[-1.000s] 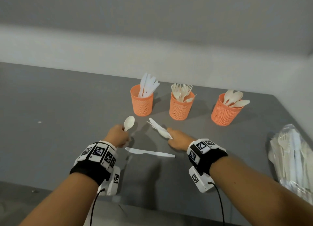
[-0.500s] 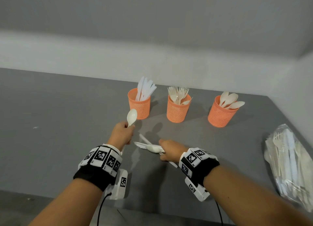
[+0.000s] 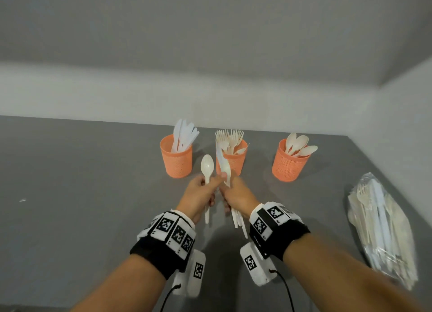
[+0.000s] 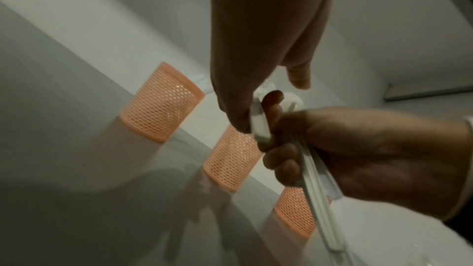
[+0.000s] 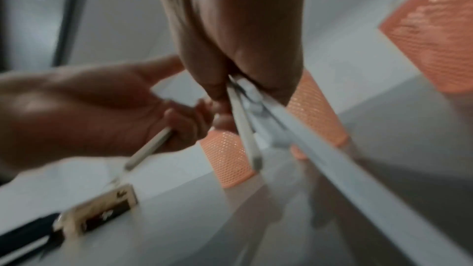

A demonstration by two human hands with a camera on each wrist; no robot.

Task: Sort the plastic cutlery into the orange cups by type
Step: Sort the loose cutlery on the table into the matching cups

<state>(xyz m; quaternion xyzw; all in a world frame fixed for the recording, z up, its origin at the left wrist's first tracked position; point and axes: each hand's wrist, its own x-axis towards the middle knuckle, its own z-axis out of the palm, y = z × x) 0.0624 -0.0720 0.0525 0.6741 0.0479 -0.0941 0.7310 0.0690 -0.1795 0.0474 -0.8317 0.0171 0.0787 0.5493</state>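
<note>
Two hands grip cutlery: left hand (image 3: 198,195) a spoon (image 3: 207,165); right hand (image 3: 238,195) several handles (image 5: 245,126), wrist view shows.

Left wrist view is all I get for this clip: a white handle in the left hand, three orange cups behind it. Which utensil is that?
Observer: A spoon, bowl up. The head view shows the left hand gripping its handle.
Operator: Which cup takes spoons? I can't see into them.
Observer: The right cup holds spoons, the middle cup forks, and the left cup knives.
Operator: What about the handles in the other hand?
Observer: The right hand grips a bundle of several pieces. From above, one looks like a spoon and one like a knife, but it is too blurred to be sure.
</note>
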